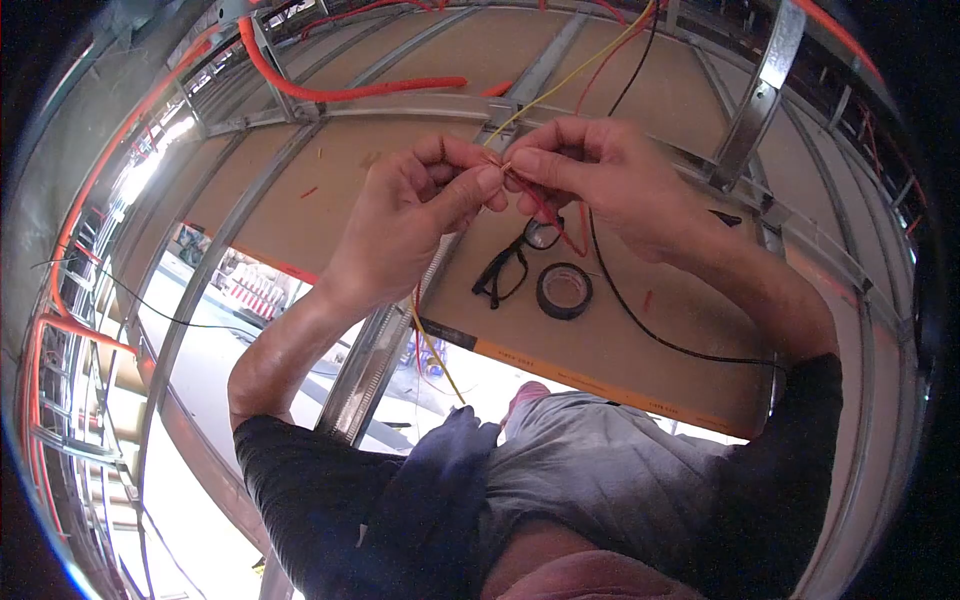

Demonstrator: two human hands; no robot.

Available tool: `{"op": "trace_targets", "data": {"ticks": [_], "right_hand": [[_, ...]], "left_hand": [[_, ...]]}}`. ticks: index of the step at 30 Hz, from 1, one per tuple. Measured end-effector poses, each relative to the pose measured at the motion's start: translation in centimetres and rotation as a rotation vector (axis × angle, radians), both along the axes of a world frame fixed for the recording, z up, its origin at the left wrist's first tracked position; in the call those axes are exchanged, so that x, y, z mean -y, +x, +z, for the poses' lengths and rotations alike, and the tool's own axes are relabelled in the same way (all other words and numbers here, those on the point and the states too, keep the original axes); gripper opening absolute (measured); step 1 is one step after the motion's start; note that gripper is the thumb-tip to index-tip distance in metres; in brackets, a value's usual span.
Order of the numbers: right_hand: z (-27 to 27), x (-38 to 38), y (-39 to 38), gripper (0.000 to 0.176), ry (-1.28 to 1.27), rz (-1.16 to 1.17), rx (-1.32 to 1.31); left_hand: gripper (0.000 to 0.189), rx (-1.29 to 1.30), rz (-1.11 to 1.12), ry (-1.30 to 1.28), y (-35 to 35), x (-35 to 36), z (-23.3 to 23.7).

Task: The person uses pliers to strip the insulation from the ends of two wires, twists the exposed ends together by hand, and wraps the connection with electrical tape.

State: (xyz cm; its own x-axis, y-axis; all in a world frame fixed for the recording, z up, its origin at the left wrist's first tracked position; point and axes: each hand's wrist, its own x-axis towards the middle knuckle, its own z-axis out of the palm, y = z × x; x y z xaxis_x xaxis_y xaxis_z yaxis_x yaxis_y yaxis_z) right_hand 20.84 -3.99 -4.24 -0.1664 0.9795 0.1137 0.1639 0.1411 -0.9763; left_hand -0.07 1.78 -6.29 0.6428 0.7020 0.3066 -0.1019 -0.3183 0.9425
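Where the fingertips meet, two thin wire ends are pinched together.
Left hand (420,215) closes on the yellow wire (560,85), right hand (600,180) on the red wire (548,208); keeping both ends taut and aligned likely gives a tight joint. Beyond lie eyeglasses (510,265) and a black tape roll (564,290).

Both hands are raised and meet in the middle. The left hand (420,215) curls in from the left, thumb and forefinger pinched tight. The right hand (600,180) reaches in from the right, its fingertips pinched closed right against the left's. Left forearm (290,345) and right forearm (760,290) are bare, elbows bent.
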Motion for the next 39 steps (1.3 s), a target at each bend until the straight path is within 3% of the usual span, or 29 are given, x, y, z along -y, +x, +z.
{"op": "trace_targets", "data": {"ticks": [14,22,28,31,33,34,36,39], "right_hand": [[-0.2,-0.7,0.1,0.024,0.001,0.002,0.061],[-0.7,-1.5,0.0,0.023,-0.073,0.042,-0.132],[-0.8,-2.4,0.4,0.021,-0.188,0.118,-0.195],[-0.4,-2.7,0.9,0.02,-0.231,0.233,-0.189],[-0.5,-3.1,1.6,0.02,-0.259,0.303,-0.209],[-0.5,-3.2,1.8,0.02,-0.279,0.371,-0.23],[-0.6,-3.0,1.7,0.02,-0.249,0.331,-0.166],[-1.3,-2.6,1.6,0.02,-0.168,0.264,-0.096]], "left_hand": [[0.019,0.025,0.049,0.016,0.5,0.3,0.1],[0.013,0.114,0.084,0.097,1.4,-0.4,-1.1],[0.009,0.107,0.157,0.323,1.5,-0.4,-1.4],[0.008,-0.043,0.228,0.461,0.8,-0.5,-1.1],[0.01,-0.018,0.209,0.847,0.7,-1.0,-1.2],[0.01,-0.019,0.21,0.845,0.6,-1.3,-1.1],[0.013,-0.045,0.185,1.364,0.5,-2.0,-0.6],[0.011,-0.043,0.154,1.272,0.6,-2.2,-1.0]]}}
